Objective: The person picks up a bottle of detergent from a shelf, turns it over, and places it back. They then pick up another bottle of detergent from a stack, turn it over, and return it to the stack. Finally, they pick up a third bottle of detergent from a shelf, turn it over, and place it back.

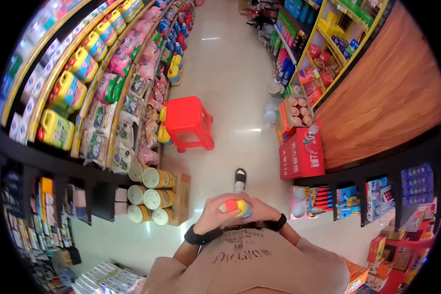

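In front of my chest, both hands close round a small yellow-and-blue bottle with a red cap (241, 208). My left hand (211, 213) wraps it from the left, its fingers by the red cap. From the right, my right hand (262, 209) grips the other side of the bottle, and its fingers partly cover it. The bottle's lower part and label are hidden by the hands. Below them, one foot in a black slide sandal (240, 176) shows on the floor.
A red plastic stool (187, 115) stands in the aisle beside shelves of yellow detergent jugs (69, 89). Several round tubs (157, 198) are stacked next to a cardboard box (182, 198). At the right are a red fire-extinguisher box (299, 154) and a wood-grain panel (382, 93).
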Tool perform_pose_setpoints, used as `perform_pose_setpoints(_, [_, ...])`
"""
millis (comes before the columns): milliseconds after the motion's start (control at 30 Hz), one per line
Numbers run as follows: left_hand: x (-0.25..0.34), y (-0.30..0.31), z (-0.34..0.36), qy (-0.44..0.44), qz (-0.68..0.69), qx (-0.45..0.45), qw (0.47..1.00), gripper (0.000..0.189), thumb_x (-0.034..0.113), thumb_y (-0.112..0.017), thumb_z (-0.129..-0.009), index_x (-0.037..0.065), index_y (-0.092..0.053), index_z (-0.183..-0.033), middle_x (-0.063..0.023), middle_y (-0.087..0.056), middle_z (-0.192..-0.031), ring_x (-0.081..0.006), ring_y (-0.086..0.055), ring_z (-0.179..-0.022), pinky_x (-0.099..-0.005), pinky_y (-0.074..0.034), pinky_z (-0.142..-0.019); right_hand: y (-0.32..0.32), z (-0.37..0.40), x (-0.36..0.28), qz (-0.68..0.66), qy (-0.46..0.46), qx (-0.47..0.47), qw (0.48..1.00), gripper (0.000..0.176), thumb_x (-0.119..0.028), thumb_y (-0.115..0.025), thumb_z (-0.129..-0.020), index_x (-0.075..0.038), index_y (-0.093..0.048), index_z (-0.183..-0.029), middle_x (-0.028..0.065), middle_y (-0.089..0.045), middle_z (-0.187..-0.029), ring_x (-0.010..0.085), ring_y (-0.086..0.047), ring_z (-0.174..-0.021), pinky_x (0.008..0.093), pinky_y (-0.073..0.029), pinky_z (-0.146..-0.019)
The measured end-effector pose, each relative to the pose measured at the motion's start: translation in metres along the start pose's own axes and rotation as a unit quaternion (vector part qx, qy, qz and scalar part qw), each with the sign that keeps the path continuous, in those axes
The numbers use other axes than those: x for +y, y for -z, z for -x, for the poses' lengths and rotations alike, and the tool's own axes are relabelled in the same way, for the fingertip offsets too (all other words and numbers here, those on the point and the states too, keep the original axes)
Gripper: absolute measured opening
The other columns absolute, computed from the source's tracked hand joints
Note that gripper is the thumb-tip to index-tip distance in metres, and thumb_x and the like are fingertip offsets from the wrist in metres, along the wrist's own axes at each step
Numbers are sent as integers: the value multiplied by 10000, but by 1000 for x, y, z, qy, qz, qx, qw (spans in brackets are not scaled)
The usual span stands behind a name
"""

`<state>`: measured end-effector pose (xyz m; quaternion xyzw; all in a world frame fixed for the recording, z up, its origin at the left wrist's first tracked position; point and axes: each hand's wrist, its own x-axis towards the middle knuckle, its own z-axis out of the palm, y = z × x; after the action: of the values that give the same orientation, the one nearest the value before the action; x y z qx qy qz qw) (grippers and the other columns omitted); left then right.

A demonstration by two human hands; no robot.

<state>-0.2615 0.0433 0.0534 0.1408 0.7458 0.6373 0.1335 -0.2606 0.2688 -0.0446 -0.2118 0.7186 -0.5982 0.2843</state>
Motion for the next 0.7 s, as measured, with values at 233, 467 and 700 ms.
perform_pose_setpoints(233, [30, 29, -147, -93, -130, 40, 986, 276, 76, -768, -846, -3, -682, -1096, -161, -729, -1078, -302, -722, -956, -351, -566, -865, 121, -111, -14, 0, 33, 13, 999, 557, -175, -841, -775, -31, -616, -1263, 124, -691, -1175, 210, -656, -1067, 350, -506, -957])
perform_pose_setpoints(467, [25, 40, -263, -191, -123, 138, 964, 211, 68, -753, -819, 6, -680, -1007, -143, -714, -992, -333, -697, -897, -389, -567, -802, 199, -188, -43, -52, -7, 53, 997, 370, -157, -805, -827, -20, -662, -1139, 98, -700, -1128, 181, -657, -1045, 349, -519, -907])
perform_pose_setpoints(700, [-2, 93, -381, -221, -100, 144, 959, 131, 49, -703, -861, 21, -685, -987, -113, -696, -964, -317, -678, -898, -399, -550, -817, 266, -301, -68, 9, 108, 104, 989, 309, -109, -772, -773, -32, -679, -1057, 134, -707, -999, 298, -672, -971, 362, -521, -840])
